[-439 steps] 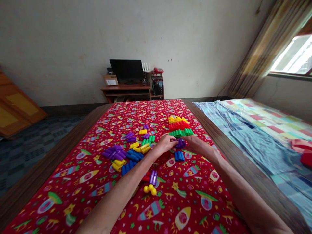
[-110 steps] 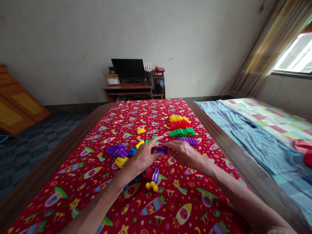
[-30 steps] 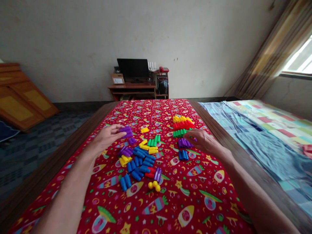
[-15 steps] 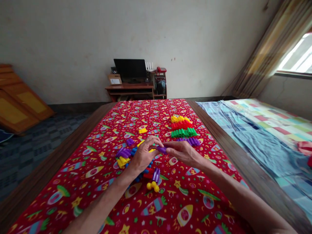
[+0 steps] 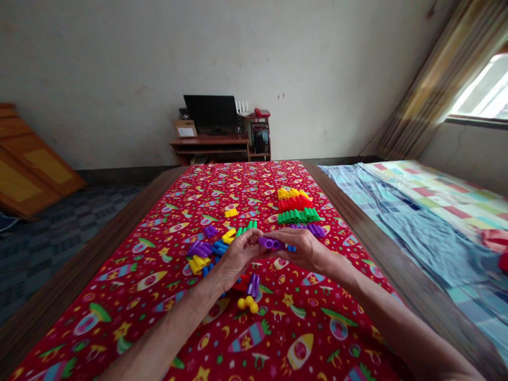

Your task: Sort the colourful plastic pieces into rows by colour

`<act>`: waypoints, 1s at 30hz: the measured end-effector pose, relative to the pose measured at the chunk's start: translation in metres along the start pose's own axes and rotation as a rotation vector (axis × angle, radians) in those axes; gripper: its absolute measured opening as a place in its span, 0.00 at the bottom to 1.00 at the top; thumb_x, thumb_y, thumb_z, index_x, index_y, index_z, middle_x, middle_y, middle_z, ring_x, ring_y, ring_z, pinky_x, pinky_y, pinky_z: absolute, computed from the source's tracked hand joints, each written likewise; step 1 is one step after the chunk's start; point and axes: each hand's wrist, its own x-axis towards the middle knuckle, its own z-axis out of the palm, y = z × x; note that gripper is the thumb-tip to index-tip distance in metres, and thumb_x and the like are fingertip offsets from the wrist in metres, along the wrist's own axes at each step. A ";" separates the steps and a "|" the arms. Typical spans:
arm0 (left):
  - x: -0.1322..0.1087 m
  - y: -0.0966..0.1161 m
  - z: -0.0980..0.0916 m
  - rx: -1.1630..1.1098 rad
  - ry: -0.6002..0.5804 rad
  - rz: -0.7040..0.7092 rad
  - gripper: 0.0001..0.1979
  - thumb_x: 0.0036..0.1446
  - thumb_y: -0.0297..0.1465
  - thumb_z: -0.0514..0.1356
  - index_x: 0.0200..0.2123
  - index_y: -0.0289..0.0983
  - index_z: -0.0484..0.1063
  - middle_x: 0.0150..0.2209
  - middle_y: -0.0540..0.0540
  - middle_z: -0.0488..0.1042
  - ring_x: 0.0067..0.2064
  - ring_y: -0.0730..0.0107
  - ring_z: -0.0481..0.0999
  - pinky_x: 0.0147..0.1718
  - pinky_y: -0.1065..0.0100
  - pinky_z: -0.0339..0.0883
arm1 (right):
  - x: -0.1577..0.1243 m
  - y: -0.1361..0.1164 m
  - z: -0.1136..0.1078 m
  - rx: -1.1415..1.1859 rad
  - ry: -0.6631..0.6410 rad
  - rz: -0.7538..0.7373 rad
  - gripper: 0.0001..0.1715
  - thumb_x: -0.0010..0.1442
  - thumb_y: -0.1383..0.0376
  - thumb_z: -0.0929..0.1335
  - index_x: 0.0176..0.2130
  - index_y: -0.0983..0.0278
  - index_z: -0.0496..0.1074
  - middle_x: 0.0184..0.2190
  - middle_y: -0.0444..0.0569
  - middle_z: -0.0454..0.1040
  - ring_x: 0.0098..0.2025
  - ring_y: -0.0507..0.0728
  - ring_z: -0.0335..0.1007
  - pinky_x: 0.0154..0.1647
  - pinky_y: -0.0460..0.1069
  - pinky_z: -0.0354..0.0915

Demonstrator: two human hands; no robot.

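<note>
Between my two hands is a purple toy block (image 5: 268, 243) made of joined tubes, its round open ends facing me. My left hand (image 5: 238, 255) pinches its left end with thumb and fingertips. My right hand (image 5: 307, 251) closes on the other end, its fingers hiding part of the block. A bit of blue plastic (image 5: 291, 248) shows just under the right fingers. Left of and partly behind my left hand lies a loose heap with purple blocks (image 5: 199, 248), yellow blocks (image 5: 198, 263), blue blocks (image 5: 219, 247) and green blocks (image 5: 247, 228).
Right of centre lie rows of yellow blocks (image 5: 292, 194), red blocks (image 5: 295, 203), green blocks (image 5: 298, 215) and purple blocks (image 5: 316, 230). Nearer me are a purple block (image 5: 253, 284) and a yellow knobbed piece (image 5: 248, 304). A patterned red cloth (image 5: 159, 328) covers the table.
The purple block has turned so its open tube ends face me and more of it shows. My right hand has shifted slightly right, and blue plastic now shows beneath it.
</note>
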 end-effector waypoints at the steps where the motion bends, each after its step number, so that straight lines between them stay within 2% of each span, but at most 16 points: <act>1: -0.001 0.000 0.002 0.023 -0.009 -0.012 0.21 0.39 0.38 0.75 0.33 0.37 0.70 0.29 0.52 0.77 0.30 0.71 0.77 0.34 0.70 0.71 | 0.000 -0.001 -0.001 -0.010 -0.016 0.001 0.21 0.66 0.61 0.65 0.57 0.65 0.69 0.39 0.54 0.78 0.38 0.55 0.75 0.39 0.48 0.69; 5: -0.004 0.002 0.006 0.172 -0.015 -0.018 0.20 0.41 0.41 0.73 0.32 0.35 0.72 0.29 0.50 0.77 0.31 0.69 0.77 0.33 0.70 0.70 | 0.001 -0.005 0.000 -0.081 -0.107 -0.021 0.20 0.67 0.63 0.64 0.57 0.66 0.66 0.40 0.54 0.77 0.40 0.56 0.74 0.41 0.49 0.69; 7: -0.005 0.006 0.004 0.198 -0.020 -0.032 0.21 0.42 0.41 0.73 0.35 0.35 0.74 0.31 0.48 0.78 0.33 0.67 0.78 0.35 0.69 0.70 | 0.000 -0.006 0.005 -0.199 -0.093 -0.016 0.18 0.68 0.65 0.62 0.55 0.68 0.65 0.40 0.56 0.76 0.41 0.57 0.73 0.42 0.50 0.69; 11: -0.004 0.016 -0.006 0.156 -0.114 -0.098 0.18 0.50 0.41 0.68 0.40 0.35 0.75 0.37 0.45 0.80 0.39 0.64 0.79 0.42 0.66 0.70 | -0.002 -0.004 0.019 -0.394 -0.075 0.068 0.15 0.68 0.67 0.60 0.53 0.69 0.64 0.42 0.59 0.75 0.43 0.59 0.72 0.42 0.53 0.69; 13: -0.003 0.018 -0.010 0.166 -0.091 -0.094 0.17 0.51 0.40 0.68 0.40 0.35 0.75 0.36 0.45 0.80 0.39 0.65 0.78 0.42 0.67 0.70 | -0.002 -0.004 0.024 -0.411 -0.096 0.083 0.18 0.67 0.64 0.62 0.54 0.70 0.62 0.44 0.61 0.74 0.45 0.61 0.71 0.42 0.54 0.69; 15: -0.001 0.017 -0.011 0.207 -0.001 -0.055 0.16 0.46 0.38 0.71 0.36 0.35 0.75 0.33 0.47 0.79 0.37 0.68 0.78 0.39 0.70 0.69 | -0.002 -0.006 0.027 -0.405 -0.106 0.085 0.20 0.67 0.62 0.63 0.55 0.70 0.61 0.46 0.62 0.73 0.45 0.61 0.71 0.42 0.55 0.70; 17: 0.000 0.015 -0.011 0.222 0.065 -0.022 0.16 0.42 0.35 0.73 0.33 0.35 0.74 0.31 0.50 0.78 0.35 0.72 0.76 0.36 0.73 0.68 | -0.001 -0.010 0.029 -0.367 -0.113 0.087 0.18 0.67 0.63 0.63 0.53 0.69 0.62 0.44 0.60 0.74 0.42 0.59 0.72 0.42 0.53 0.70; 21: -0.001 0.013 -0.009 0.196 0.030 -0.037 0.16 0.43 0.37 0.72 0.32 0.35 0.73 0.30 0.51 0.77 0.33 0.73 0.76 0.35 0.73 0.68 | -0.003 -0.014 0.031 -0.276 -0.064 0.092 0.13 0.65 0.66 0.64 0.49 0.68 0.64 0.40 0.56 0.74 0.40 0.58 0.71 0.41 0.52 0.69; 24: -0.002 0.016 -0.010 0.253 0.008 -0.052 0.16 0.44 0.37 0.71 0.33 0.35 0.74 0.31 0.50 0.78 0.34 0.72 0.76 0.37 0.72 0.69 | -0.004 -0.013 0.024 -0.252 -0.007 0.086 0.17 0.64 0.66 0.65 0.51 0.67 0.64 0.44 0.57 0.73 0.45 0.58 0.70 0.44 0.53 0.68; 26: -0.002 0.021 -0.012 0.336 0.026 -0.030 0.15 0.45 0.38 0.70 0.33 0.36 0.74 0.30 0.49 0.78 0.34 0.70 0.76 0.38 0.71 0.70 | -0.003 -0.010 0.011 -0.271 -0.009 0.121 0.18 0.62 0.66 0.66 0.52 0.67 0.65 0.45 0.58 0.73 0.45 0.58 0.70 0.44 0.52 0.66; 30: 0.001 0.036 -0.022 0.540 0.112 0.097 0.13 0.47 0.39 0.67 0.31 0.36 0.74 0.28 0.49 0.77 0.33 0.67 0.76 0.37 0.69 0.70 | -0.004 0.010 -0.027 -0.401 -0.129 0.362 0.11 0.60 0.66 0.69 0.44 0.66 0.71 0.39 0.53 0.76 0.37 0.55 0.71 0.35 0.47 0.62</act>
